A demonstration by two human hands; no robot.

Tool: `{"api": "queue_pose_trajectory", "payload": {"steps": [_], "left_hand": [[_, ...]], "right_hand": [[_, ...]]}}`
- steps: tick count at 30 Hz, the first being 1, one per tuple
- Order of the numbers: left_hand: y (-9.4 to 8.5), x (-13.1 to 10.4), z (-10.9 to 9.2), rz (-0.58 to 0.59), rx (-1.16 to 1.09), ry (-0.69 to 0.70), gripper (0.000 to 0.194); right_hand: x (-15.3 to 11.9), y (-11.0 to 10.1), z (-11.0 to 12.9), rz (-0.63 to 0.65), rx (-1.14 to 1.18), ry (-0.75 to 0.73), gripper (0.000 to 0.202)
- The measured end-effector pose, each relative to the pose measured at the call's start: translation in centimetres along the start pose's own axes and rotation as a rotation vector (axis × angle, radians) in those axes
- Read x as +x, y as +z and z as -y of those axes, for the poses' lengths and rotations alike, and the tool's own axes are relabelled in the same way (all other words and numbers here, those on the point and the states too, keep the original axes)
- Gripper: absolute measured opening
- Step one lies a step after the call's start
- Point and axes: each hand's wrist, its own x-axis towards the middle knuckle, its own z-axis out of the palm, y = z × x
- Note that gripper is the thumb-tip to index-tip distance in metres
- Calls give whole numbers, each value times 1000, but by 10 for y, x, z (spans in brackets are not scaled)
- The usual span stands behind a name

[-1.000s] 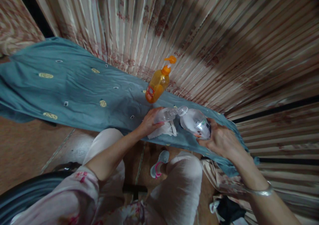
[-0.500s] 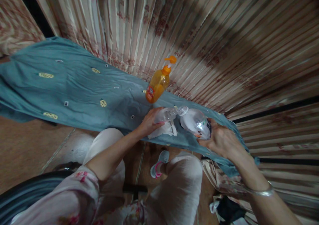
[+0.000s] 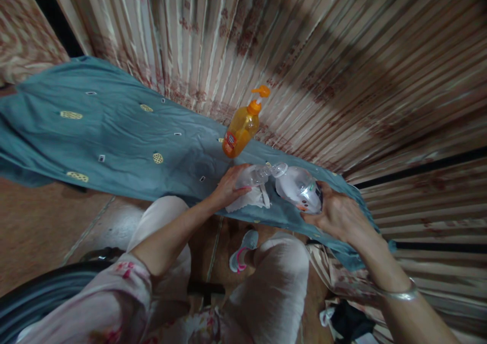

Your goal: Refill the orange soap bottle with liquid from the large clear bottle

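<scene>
My left hand is wrapped round a small clear bottle, its neck pointing right. My right hand grips a larger clear bottle with a label, tipped so that its mouth meets the small bottle's neck. Both bottles are above the cloth-covered table. Beneath the small bottle lies a crumpled white tissue. Behind them stands an orange pump bottle with a red label and a raised pump head. The palm sides of both hands are hidden.
A teal cloth with pineapple prints covers the long narrow table. Pleated patterned curtains hang right behind it. My knees are under the front edge. A black item lies on the floor at the lower right.
</scene>
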Motion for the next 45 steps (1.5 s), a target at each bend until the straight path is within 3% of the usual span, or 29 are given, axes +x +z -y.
{"api": "queue_pose_trajectory", "payload": {"steps": [45], "left_hand": [[2, -1, 4, -20, 8, 24, 61]], "right_hand": [[-1, -3, 3, 31, 8, 15, 66]]}}
